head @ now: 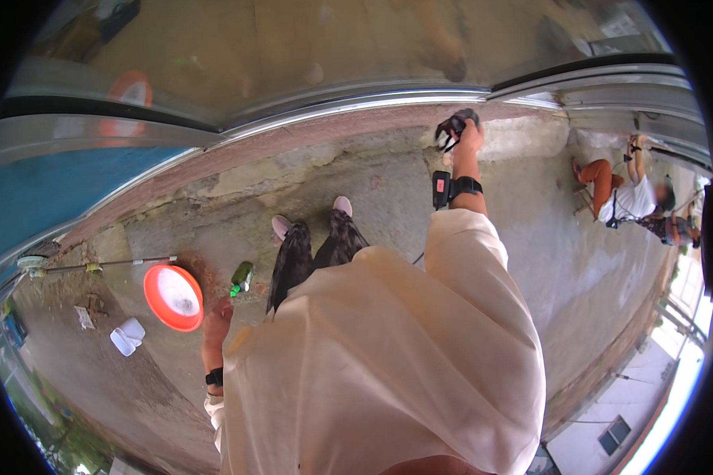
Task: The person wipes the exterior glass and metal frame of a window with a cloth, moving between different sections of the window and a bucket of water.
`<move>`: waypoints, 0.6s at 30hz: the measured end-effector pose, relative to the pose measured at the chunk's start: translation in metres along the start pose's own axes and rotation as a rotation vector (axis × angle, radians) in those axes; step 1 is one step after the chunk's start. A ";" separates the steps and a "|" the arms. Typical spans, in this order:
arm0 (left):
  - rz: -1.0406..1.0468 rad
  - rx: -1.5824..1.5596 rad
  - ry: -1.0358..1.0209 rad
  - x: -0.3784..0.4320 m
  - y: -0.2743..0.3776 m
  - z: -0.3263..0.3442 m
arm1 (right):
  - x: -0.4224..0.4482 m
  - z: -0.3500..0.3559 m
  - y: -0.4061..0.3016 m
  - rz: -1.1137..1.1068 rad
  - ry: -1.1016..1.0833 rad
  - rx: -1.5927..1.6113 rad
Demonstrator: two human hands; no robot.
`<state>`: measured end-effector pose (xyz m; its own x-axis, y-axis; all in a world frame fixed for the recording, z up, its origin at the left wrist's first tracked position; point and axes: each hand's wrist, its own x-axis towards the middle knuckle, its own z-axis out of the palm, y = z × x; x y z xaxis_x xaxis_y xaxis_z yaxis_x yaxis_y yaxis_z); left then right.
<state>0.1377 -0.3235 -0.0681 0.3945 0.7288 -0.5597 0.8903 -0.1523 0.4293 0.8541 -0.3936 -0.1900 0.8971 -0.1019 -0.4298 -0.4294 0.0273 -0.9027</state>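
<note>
My right hand [470, 138], at the end of the outstretched right arm, is closed on a dark wet-looking cloth [456, 126] above the ledge under the glass panes. My left hand [218, 314] hangs low beside my body; its fingers are too small and blurred to read. Just left of it stands an orange basin [201, 303] holding foamy water. A green bottle [243, 276] with a bright green cap lies on the concrete close above the left hand. A large glass pane [344, 41] in a metal frame rises in front of me and shows reflections.
A white plastic container [128, 336] and a pole [119, 263] lie beyond the basin. The stone ledge [309, 166] is cracked and uneven. At the far right a person [627, 199] in a white top sits reaching to the frame, with another person [671, 228] behind.
</note>
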 end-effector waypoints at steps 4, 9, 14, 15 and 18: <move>-0.121 0.014 -0.056 -0.015 -0.006 -0.001 | 0.020 0.013 -0.029 -0.138 -0.154 0.342; -0.172 0.041 -0.106 -0.016 -0.017 0.003 | 0.007 0.051 -0.010 -0.096 -0.122 0.202; -0.087 -0.013 -0.098 0.000 -0.001 0.003 | -0.038 0.061 -0.019 0.017 -0.184 0.353; -0.080 -0.010 -0.098 0.002 -0.001 0.001 | -0.035 0.061 -0.037 -0.062 -0.151 0.331; -0.080 0.017 -0.069 0.014 -0.003 -0.005 | -0.035 0.063 -0.084 -0.045 -0.048 0.357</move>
<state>0.1391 -0.3090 -0.0737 0.3367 0.6913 -0.6394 0.9229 -0.1074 0.3699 0.8656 -0.3293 -0.1004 0.9217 -0.0643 -0.3825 -0.3340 0.3700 -0.8669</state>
